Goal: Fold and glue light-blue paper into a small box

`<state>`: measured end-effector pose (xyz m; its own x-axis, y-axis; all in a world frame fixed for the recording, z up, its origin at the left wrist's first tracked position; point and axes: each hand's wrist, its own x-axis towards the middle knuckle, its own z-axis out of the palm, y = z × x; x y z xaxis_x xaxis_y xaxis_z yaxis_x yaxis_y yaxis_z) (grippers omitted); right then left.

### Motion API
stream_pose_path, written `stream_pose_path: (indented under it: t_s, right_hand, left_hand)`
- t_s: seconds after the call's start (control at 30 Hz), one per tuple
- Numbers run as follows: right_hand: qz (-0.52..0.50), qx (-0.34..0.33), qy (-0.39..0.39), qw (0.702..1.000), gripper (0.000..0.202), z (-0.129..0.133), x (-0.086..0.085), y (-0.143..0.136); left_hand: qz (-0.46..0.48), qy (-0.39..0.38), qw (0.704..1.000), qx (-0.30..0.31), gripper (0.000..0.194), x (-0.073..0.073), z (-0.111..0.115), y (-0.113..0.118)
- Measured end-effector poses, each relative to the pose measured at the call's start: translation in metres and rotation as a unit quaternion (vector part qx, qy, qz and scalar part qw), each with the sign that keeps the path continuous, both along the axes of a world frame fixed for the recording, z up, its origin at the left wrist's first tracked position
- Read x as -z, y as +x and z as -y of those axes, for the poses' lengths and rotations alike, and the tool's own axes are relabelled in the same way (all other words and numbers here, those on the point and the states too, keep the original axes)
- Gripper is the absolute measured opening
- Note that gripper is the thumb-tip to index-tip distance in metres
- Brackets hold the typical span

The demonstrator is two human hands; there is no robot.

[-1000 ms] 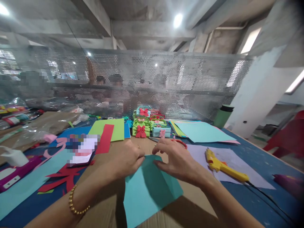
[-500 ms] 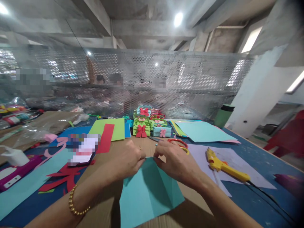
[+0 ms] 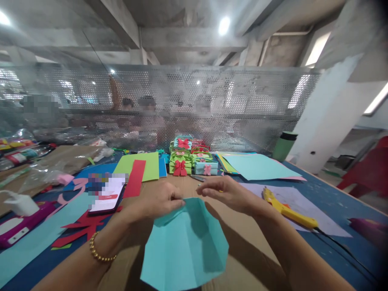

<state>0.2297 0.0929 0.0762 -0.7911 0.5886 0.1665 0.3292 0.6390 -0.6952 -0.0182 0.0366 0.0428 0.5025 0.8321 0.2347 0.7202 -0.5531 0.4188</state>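
A creased sheet of turquoise paper (image 3: pixel 186 246) stands partly raised over brown cardboard at the bottom centre. My left hand (image 3: pixel 165 199) is closed on its upper left edge, thumb and fingers pinched together. Just above and right of the paper's top edge, my right hand (image 3: pixel 226 194) hovers with thumb and fingers apart, holding nothing. Behind the hands sit small paper bags with bows (image 3: pixel 180 166), green and light blue. Scissors (image 3: pixel 198 178) lie in front of them, mostly hidden by my right hand.
A yellow glue gun (image 3: pixel 291 216) lies on lilac paper at the right. Turquoise sheets (image 3: pixel 263 166) and a green bottle (image 3: pixel 285 146) are behind it. At the left are a phone (image 3: pixel 109 196), red paper strips (image 3: pixel 135 178), green paper (image 3: pixel 151 165) and a purple power strip (image 3: pixel 27 222).
My right hand has let go of the paper's top edge and moved up and right, its fingers opening. The paper has spread and tilted to the left, still in my left hand.
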Motion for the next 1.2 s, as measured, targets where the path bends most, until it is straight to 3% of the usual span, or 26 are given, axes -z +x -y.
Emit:
stream_pose_path:
  t_s: [0.17, 0.43, 0.9, 1.07, 1.2]
  right_hand:
    - [0.019, -0.09, -0.072, 0.993, 0.027, 0.002, 0.001, -0.002]
    - [-0.004, -0.047, -0.061, 0.997, 0.026, 0.004, 0.014, -0.011]
    - [-0.046, -0.012, -0.013, 0.999, 0.029, 0.013, 0.018, -0.02]
    - [-0.066, -0.031, -0.049, 0.996, 0.043, 0.013, 0.013, -0.018]
    - [-0.071, -0.073, -0.103, 0.989, 0.036, 0.009, 0.008, -0.011]
  left_hand:
    - [0.068, -0.082, 0.994, -0.032, 0.046, -0.005, 0.002, 0.0]
    - [0.091, -0.102, 0.99, 0.025, 0.043, 0.001, -0.004, -0.003]
    - [0.128, -0.149, 0.98, -0.007, 0.037, 0.001, 0.004, 0.003]
    - [0.179, -0.133, 0.974, 0.021, 0.039, -0.001, 0.001, 0.001]
    - [0.203, -0.095, 0.975, 0.0, 0.038, 0.0, 0.0, -0.001]
